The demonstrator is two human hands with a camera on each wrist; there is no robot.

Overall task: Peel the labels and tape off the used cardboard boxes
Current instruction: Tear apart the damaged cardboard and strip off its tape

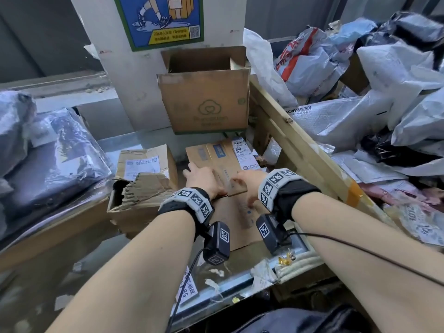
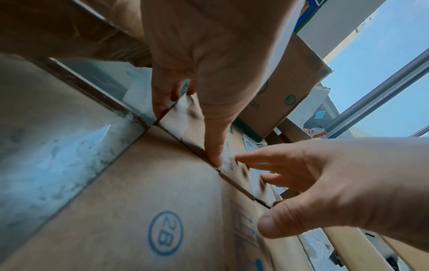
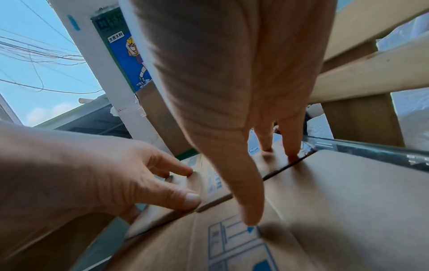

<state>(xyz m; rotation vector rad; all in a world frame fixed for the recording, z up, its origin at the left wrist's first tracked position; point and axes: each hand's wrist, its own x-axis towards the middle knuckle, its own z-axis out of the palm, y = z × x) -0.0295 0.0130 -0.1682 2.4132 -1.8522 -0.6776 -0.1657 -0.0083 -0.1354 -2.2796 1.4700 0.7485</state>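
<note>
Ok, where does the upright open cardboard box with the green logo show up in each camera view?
Head: upright open box at top centre, against the white pillar.
Left wrist: upper right, behind the left hand.
Right wrist: only a brown sliver behind the right hand, below the poster.
Shared landmark: the blue poster on the pillar.

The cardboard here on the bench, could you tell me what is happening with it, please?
A person is working on a flattened cardboard box lying on a metal bench. The left hand and right hand both rest straight fingers on its flaps, near the seam. A white shipping label is still stuck at its far end. Another labelled, torn box waits on the left.
</note>
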